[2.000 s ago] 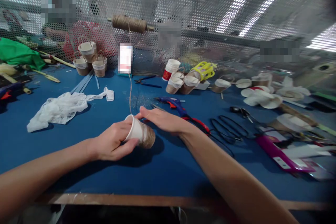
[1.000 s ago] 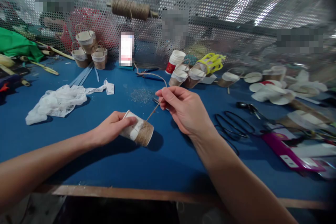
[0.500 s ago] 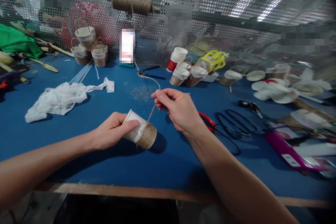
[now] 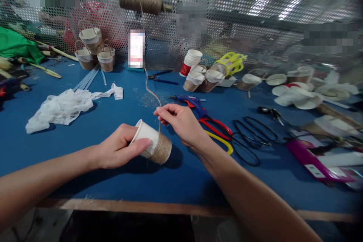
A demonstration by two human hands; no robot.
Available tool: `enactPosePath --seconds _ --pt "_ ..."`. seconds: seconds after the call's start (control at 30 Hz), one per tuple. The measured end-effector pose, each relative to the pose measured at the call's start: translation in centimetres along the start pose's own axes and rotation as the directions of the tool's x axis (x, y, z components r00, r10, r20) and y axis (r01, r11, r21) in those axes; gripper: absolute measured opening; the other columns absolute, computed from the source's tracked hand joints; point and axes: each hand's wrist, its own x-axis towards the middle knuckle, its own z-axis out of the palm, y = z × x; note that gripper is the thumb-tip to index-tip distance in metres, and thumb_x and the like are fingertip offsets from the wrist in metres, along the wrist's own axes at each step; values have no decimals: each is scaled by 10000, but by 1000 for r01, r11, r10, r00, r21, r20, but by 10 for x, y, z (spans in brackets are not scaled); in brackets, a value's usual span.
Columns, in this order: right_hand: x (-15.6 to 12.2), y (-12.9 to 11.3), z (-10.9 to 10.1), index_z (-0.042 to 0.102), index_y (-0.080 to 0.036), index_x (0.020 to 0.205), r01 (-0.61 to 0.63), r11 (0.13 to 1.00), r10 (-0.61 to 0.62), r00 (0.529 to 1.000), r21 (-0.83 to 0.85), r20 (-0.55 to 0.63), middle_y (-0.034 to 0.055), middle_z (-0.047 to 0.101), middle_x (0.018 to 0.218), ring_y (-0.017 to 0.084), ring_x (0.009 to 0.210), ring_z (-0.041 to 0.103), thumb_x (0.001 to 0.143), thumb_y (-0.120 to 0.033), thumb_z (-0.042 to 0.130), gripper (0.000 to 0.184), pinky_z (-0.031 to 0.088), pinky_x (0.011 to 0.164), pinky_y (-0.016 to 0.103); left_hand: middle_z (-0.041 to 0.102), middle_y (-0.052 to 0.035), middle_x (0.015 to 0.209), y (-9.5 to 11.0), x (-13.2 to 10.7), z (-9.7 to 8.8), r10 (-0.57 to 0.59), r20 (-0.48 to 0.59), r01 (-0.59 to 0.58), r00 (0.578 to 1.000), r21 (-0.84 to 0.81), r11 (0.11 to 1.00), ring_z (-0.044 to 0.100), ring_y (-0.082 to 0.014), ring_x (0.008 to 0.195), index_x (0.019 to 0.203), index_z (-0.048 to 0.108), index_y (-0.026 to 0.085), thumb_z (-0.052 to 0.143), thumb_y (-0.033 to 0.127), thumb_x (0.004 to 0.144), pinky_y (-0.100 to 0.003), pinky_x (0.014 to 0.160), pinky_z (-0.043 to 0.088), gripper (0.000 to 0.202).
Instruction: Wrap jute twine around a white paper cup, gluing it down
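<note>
My left hand (image 4: 117, 147) grips a white paper cup (image 4: 148, 138) lying on its side above the blue table (image 4: 176, 174); brown twine is wound round the cup's bottom half. My right hand (image 4: 178, 121) pinches the twine strand (image 4: 150, 90) just above the cup. The strand runs up to a twine spool (image 4: 140, 2) hung on the mesh screen at the back.
A blue glue gun (image 4: 191, 103), red and yellow handled tools (image 4: 218, 132) and black scissors (image 4: 255, 134) lie right of my hands. White crumpled fabric (image 4: 61, 107) lies to the left. Twine-wrapped cups (image 4: 93, 51) and stacked cups (image 4: 191, 62) stand at the back. A person sits behind the mesh.
My right hand has moved left and down with the twine, close over the cup. The left hand has turned the cup slightly; the glue gun is uncovered again.
</note>
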Motion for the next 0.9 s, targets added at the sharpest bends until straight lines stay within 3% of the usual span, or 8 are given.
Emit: enactPosePath --seconds 0.33,0.6,0.7,0.77,0.83,0.9 --pt "-8 1 10 601 -142 674 -31 995 44 990 -100 132 -14 540 581 79 533 442 748 -330 546 209 339 509 227 456 17 489 3 -1 0 260 -27 -249 965 207 946 369 -94 489 540 432 162 394 81 778 -235 489 325 254" --pt "-7 6 12 585 -155 658 -120 989 134 971 -82 200 -18 510 589 76 501 392 711 -387 565 239 302 467 225 446 26 474 3 -2 0 252 -75 -232 965 206 951 362 -93 480 530 427 167 392 76 774 -236 487 323 263" --pt "-7 7 12 577 -163 648 -175 983 185 957 -64 224 -30 480 558 70 475 372 694 -417 578 258 294 449 220 426 32 471 4 -3 1 196 -115 -180 974 134 975 353 -88 481 505 427 163 408 87 773 -232 503 327 279" --pt "-6 8 13 577 -164 643 -202 978 206 950 -44 234 -24 493 564 73 480 388 688 -425 583 265 310 449 220 428 28 472 3 -3 2 89 -144 -85 986 32 996 354 -86 476 486 447 158 421 130 778 -229 500 331 294" --pt "-4 11 13 579 -161 637 -215 976 217 949 -35 230 -14 507 561 78 475 403 691 -430 580 274 319 441 223 458 22 482 1 -1 4 -121 -195 88 973 -169 982 370 -85 466 516 514 148 446 201 776 -222 481 333 275" --pt "-1 14 11 574 -156 635 -211 977 213 955 -35 208 -6 509 552 84 467 416 717 -439 551 295 329 434 228 513 11 516 -1 3 6 -357 -235 234 904 -426 874 408 -89 473 609 592 133 493 275 750 -214 468 340 224"
